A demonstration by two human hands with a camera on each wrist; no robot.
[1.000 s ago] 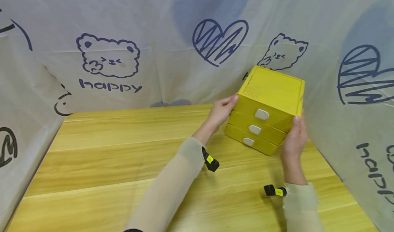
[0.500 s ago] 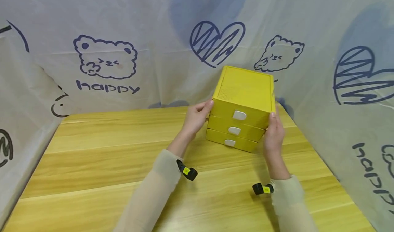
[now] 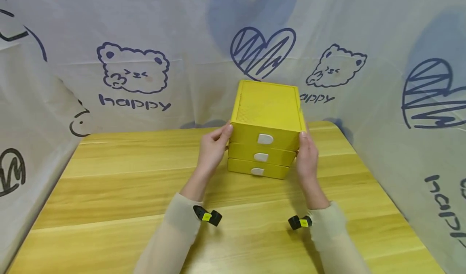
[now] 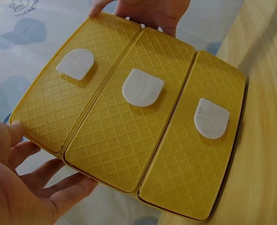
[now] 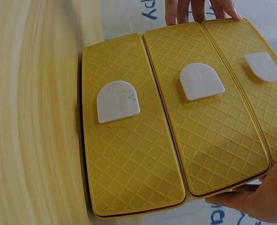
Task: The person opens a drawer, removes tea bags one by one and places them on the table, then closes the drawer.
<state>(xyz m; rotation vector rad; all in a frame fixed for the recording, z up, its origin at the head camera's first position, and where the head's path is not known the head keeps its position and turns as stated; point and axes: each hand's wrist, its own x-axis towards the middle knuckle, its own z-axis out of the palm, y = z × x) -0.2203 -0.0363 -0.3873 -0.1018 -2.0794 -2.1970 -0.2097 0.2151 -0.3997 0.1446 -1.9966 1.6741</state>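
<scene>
At the far half of the wood-grain surface (image 3: 123, 201), I hold a yellow drawer box (image 3: 267, 104) from both sides.

Its base is touching the surface or just above it; I can't tell which. The three closed drawers (image 3: 279, 155) face me. My left hand (image 3: 212, 149) pinches one front edge, thumb on the upper corner, fingers a little apart along the side; my right hand (image 3: 308, 156) grips the opposite edge likewise, thumb at its corner. I judge that holding opposite sides keeps the box balanced, while the small white tabs (image 3: 260, 157) stay uncovered between my thumbs.
</scene>
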